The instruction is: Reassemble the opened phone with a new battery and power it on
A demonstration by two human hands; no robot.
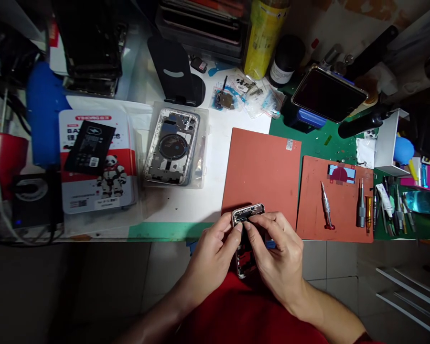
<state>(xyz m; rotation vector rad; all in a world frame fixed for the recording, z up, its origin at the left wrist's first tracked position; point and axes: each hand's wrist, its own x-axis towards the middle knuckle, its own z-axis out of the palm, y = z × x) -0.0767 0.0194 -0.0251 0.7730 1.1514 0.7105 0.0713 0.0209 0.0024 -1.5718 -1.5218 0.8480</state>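
Note:
An opened phone housing (245, 260) with a pale metal rim is held tilted at the table's front edge, over my lap. My left hand (215, 246) is closed around its left side, thumb pressed inside near the top. Along the upper right rim, my right hand (279, 248) is closed too, its thumb and bent fingers gripping the housing. Both thumb tips meet over a dark part inside the upper end. My fingers hide whatever small piece may lie between them, and much of the interior is in shadow.
Beneath and beyond the hands lies a red-brown mat (263, 172). A smaller mat (311, 200) at right carries a screwdriver (327, 208). To the left are another phone shell (172, 145) and a black battery (90, 147) on a battery package (123, 125). A phone (329, 93) rests at the back right.

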